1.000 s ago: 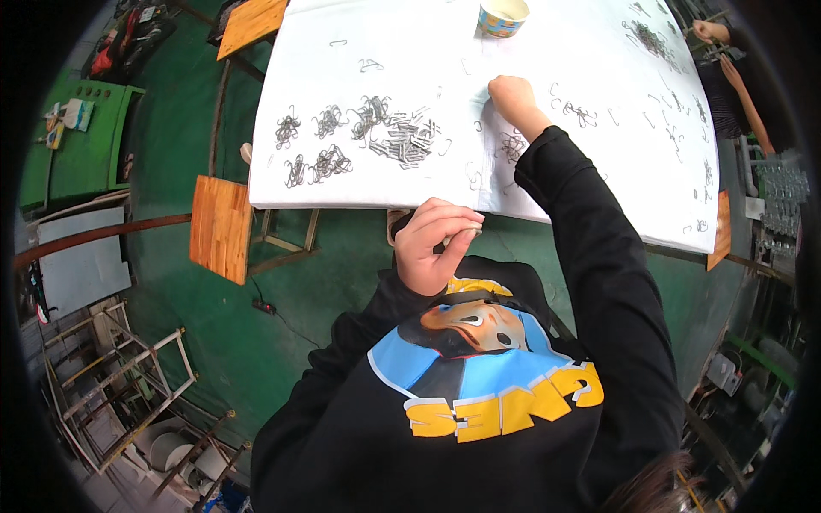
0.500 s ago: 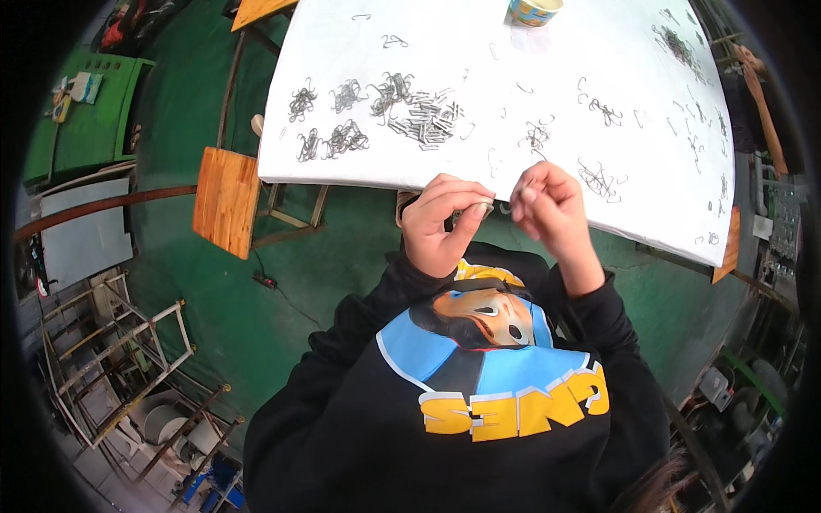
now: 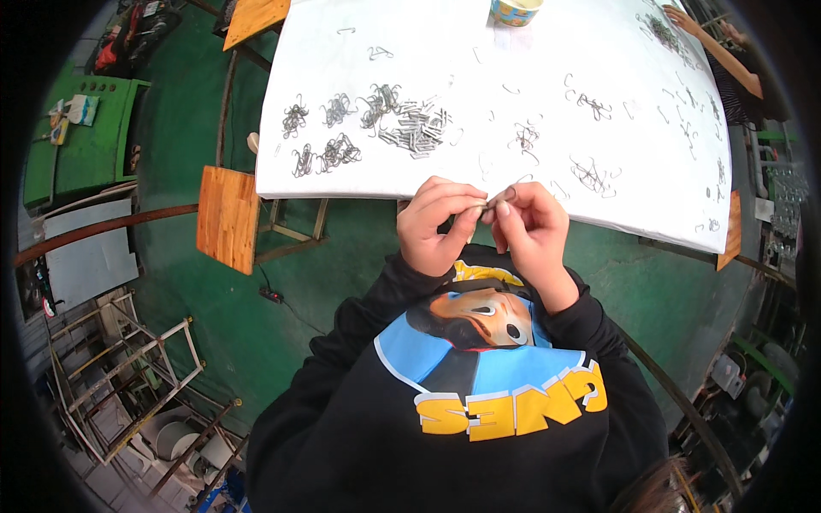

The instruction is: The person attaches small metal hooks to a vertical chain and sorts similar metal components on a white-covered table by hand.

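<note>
In front of the table's near edge, my left hand is closed in a pinch, thumb against forefinger. Facing it, my right hand pinches too, and the fingertips of both hands meet. A small, thin, dark piece shows between them; its kind is too small to make out. Beyond my hands lie several piles of dark wire hooks on the white-covered table. Beside them is a heap of short, straight, metallic pieces. Looser hooks are scattered to the right.
A paper tub stands at the table's far side. Another person's arm reaches over the far right corner, by a pile of hooks. A wooden stool stands left of the table, and metal frames at lower left.
My right hand has moved left and down, and its fingertips now meet those of my left hand. At the far right, the other person's arm has reached in over the table.
</note>
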`<state>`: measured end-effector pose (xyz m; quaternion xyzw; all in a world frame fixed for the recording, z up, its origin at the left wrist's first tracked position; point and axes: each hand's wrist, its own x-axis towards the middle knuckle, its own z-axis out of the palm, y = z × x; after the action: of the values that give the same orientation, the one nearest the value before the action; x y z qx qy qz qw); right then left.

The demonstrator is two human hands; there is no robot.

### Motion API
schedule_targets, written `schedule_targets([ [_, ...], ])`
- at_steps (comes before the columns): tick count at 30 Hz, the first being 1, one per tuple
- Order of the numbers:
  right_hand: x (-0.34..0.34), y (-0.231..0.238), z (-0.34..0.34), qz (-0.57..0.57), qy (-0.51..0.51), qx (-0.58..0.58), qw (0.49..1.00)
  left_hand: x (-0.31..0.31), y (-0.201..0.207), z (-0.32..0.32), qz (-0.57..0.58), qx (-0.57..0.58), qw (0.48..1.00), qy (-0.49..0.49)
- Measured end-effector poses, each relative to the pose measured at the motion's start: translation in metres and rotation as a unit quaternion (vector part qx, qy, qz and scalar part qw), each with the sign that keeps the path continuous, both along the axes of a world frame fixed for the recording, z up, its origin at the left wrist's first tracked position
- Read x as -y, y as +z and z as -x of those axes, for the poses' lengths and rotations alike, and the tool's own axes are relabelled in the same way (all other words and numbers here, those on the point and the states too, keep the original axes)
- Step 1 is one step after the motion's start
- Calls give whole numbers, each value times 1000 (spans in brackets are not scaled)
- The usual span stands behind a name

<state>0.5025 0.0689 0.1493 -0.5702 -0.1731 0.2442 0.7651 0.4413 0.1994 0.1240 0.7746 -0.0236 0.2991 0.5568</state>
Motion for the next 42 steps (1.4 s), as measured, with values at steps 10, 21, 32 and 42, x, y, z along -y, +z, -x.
schedule_targets([
  [10, 9, 0, 3, 33, -88, 378, 921, -66, -113, -37, -102, -144, 954, 243],
  [21, 11, 1, 6, 61, -62, 368, 926, -96, -118, -53, -227, -202, 937, 175],
  [32, -1, -11, 3, 123, -16, 404, 906, -6, 7, -5, 117, -46, 991, 39],
  [42, -5, -23, 3, 116, 29, 258, 959, -9, 14, 3, -7, 11, 999, 33],
])
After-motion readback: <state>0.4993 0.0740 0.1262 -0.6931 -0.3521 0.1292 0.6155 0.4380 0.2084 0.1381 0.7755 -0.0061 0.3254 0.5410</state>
